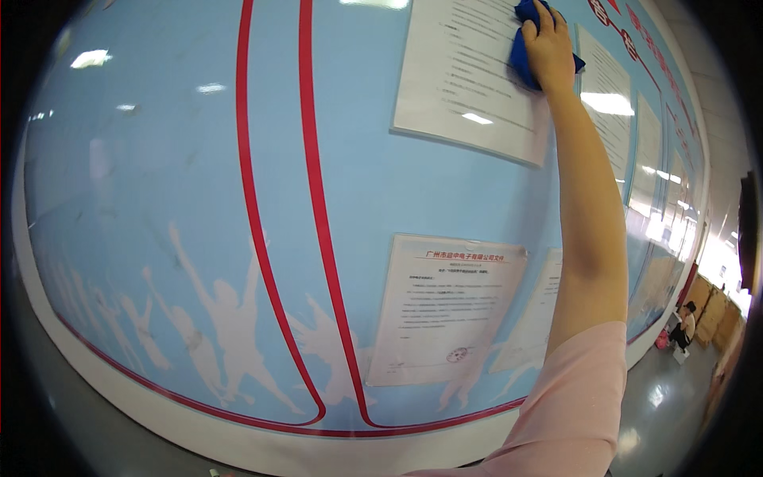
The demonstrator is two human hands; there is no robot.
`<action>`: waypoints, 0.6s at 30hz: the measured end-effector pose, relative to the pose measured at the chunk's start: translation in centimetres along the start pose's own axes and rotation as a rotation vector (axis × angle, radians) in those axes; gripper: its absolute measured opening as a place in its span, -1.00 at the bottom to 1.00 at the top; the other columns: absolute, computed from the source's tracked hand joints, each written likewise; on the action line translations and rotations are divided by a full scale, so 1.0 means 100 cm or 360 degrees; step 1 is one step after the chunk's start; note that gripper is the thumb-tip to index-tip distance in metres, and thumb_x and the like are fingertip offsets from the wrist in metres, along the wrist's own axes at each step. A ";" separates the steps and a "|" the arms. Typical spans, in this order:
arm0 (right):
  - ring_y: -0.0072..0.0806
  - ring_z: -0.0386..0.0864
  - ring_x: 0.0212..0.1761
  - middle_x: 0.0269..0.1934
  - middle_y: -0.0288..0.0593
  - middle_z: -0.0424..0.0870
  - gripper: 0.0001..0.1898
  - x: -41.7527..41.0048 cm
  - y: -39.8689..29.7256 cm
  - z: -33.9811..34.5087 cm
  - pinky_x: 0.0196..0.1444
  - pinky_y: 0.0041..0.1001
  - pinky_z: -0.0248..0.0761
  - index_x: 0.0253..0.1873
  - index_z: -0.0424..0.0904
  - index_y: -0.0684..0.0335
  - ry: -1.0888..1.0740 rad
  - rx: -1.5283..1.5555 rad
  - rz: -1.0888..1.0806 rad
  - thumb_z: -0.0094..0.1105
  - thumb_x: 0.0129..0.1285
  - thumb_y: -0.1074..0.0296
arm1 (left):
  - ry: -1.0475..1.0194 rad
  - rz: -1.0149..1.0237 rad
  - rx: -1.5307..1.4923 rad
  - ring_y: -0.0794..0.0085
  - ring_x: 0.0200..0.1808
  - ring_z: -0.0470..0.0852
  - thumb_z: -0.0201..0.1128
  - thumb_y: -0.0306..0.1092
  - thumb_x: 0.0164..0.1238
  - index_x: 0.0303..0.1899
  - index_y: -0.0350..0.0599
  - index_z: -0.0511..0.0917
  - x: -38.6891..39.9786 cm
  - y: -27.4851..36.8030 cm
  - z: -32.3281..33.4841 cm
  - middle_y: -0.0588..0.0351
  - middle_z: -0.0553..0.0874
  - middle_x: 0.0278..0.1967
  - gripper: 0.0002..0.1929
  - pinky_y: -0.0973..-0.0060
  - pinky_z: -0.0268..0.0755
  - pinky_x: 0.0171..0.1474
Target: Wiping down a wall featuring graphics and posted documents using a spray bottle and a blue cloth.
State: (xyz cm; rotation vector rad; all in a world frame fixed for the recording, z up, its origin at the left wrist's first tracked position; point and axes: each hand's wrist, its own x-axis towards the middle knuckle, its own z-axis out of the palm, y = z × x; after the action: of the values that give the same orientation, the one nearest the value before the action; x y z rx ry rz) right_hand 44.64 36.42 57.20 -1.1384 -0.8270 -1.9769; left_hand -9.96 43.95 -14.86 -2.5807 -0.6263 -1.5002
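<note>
My right hand (549, 53) is raised at the upper right, its fingers closed on a dark blue cloth (524, 62). The cloth lies against a printed sheet (471, 77) in a clear cover on a glossy light blue notice board (149, 167). My bare forearm and pink sleeve cross the right part of the view and hide some of the board. My left hand is out of view. Below the upper sheet hangs another covered document (447, 310) with a red heading and a round stamp. A further sheet (536, 316) is partly behind my arm.
More covered sheets (608, 101) run along the board to the right. A pale frame (286, 453) edges the board above the grey floor (661, 399). In the right background a person (685, 327) in a dark cap sits low beside wooden panels (700, 304).
</note>
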 end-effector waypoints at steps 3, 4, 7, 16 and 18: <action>-0.07 0.30 0.32 0.31 -0.05 0.34 -0.51 -0.018 0.006 -0.010 0.33 -0.25 0.20 0.28 0.41 -0.02 0.0010 0.0120 -0.0168 0.04 0.21 0.24 | -0.0097 0.0029 -0.0074 0.26 -0.05 0.59 0.12 -0.23 0.40 0.39 -0.34 0.03 0.013 -0.002 0.003 -0.15 0.47 0.15 -0.33 0.39 0.46 0.00; -0.08 0.33 0.29 0.28 -0.06 0.38 -0.52 -0.032 0.000 -0.013 0.31 -0.24 0.21 0.26 0.43 0.00 0.0014 0.0136 -0.0202 0.03 0.19 0.24 | -0.0107 0.0035 -0.0086 0.26 -0.05 0.59 0.12 -0.23 0.40 0.39 -0.34 0.03 0.035 0.015 -0.004 -0.15 0.47 0.15 -0.33 0.39 0.46 0.00; -0.06 0.33 0.29 0.26 -0.08 0.40 -0.52 -0.079 -0.025 -0.044 0.31 -0.11 0.18 0.25 0.44 0.01 -0.0114 0.0203 -0.0375 0.03 0.18 0.23 | -0.0244 -0.1765 -0.0938 0.29 -0.09 0.59 0.06 -0.28 0.43 0.36 -0.35 0.08 0.085 0.059 -0.018 -0.11 0.49 0.12 -0.41 0.39 0.46 -0.01; 0.00 0.24 0.36 0.33 0.07 0.30 -0.47 -0.068 0.013 -0.053 0.38 -0.27 0.13 0.29 0.37 0.13 -0.0400 0.0573 -0.0244 0.04 0.16 0.31 | -0.0435 -0.2159 -0.1466 0.30 -0.10 0.57 0.14 -0.21 0.43 0.35 -0.20 0.12 0.140 0.074 -0.017 -0.05 0.50 0.05 -0.41 0.38 0.46 -0.11; -0.06 0.24 0.38 0.34 0.06 0.30 -0.50 -0.035 0.053 -0.024 0.38 -0.27 0.13 0.33 0.34 0.09 -0.0280 0.0499 -0.0083 -0.03 0.26 0.23 | -0.0284 -0.2038 -0.1558 0.30 -0.10 0.57 0.15 -0.25 0.41 0.34 -0.21 0.14 0.130 0.073 -0.009 -0.05 0.51 0.05 -0.42 0.38 0.46 -0.09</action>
State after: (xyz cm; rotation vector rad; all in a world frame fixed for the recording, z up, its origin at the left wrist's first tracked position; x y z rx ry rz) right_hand 49.16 32.49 54.06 -1.1215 -1.2214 -1.7273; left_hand -2.21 40.94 -2.47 -3.0692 -2.4237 -2.2663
